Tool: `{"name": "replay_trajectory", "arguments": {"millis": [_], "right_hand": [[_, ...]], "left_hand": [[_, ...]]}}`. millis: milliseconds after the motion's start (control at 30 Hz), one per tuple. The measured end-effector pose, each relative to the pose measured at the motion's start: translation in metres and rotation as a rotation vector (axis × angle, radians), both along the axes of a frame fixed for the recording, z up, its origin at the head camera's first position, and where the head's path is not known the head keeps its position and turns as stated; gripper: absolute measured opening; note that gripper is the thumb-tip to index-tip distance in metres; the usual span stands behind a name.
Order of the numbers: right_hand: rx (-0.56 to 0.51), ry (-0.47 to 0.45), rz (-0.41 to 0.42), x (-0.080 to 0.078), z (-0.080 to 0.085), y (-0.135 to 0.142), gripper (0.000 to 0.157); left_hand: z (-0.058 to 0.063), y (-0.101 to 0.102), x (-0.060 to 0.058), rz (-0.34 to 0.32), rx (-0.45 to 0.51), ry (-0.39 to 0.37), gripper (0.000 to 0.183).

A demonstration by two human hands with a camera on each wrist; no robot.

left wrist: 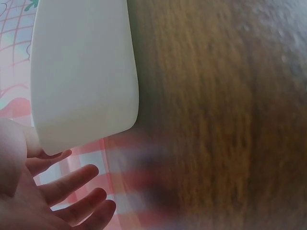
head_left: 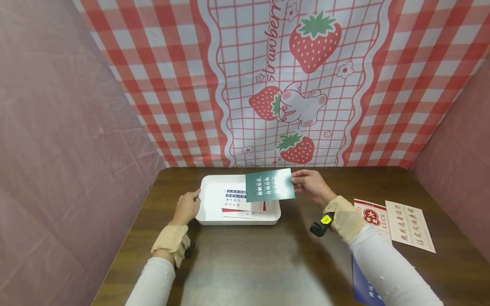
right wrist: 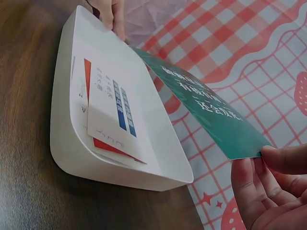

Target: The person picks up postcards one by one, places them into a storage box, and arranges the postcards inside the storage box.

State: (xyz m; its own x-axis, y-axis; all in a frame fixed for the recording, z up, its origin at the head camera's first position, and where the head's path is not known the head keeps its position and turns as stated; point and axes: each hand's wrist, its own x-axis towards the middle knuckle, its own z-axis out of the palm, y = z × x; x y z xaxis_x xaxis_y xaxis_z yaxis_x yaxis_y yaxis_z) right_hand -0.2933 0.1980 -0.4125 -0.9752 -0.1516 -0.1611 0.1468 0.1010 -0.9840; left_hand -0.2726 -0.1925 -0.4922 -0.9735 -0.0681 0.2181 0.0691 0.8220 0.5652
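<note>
A white tray (head_left: 209, 199) sits near the table's back edge. My left hand (head_left: 186, 209) grips its left rim, thumb over the edge; in the left wrist view the other fingers (left wrist: 72, 187) spread loosely outside the wall (left wrist: 86, 72). Between the thumb and fingers of my right hand (head_left: 311, 185) is the right edge of a green card (head_left: 269, 185) with white writing. That card hangs tilted above the tray's right part. Inside the tray lies a small stack of cards, a white one with blue bands (right wrist: 112, 105) on top and a red edge (right wrist: 88, 72) showing below.
On the brown table (head_left: 245, 263) at the right lie a red-and-white card (head_left: 373, 214) and a beige card (head_left: 410, 225). A blue card (head_left: 363, 282) is partly hidden under my right forearm. A strawberry-print cloth (head_left: 283, 85) hangs behind the table.
</note>
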Motion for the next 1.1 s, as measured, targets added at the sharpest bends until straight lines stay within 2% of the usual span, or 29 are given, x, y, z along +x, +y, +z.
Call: {"name": "replay_trajectory", "arguments": {"millis": [300,500,833,1100], "right_hand": [[-0.033,-0.002,0.001,-0.004,-0.004,-0.011,0.019],[-0.028,0.003,-0.005,-0.008,-0.009,-0.02,0.022],[-0.003,-0.071,-0.063,-0.007,-0.028,-0.035,0.024],[0.023,-0.135,-0.114,-0.01,-0.034,-0.053,0.024]], "left_hand": [[0.001,0.0,0.001,0.002,-0.004,-0.003,0.039],[0.001,-0.001,0.0,0.007,-0.006,0.014,0.038],[-0.006,0.001,-0.001,-0.02,-0.023,0.04,0.038],[-0.003,-0.003,0.0,-0.022,-0.012,0.078,0.038]]}}
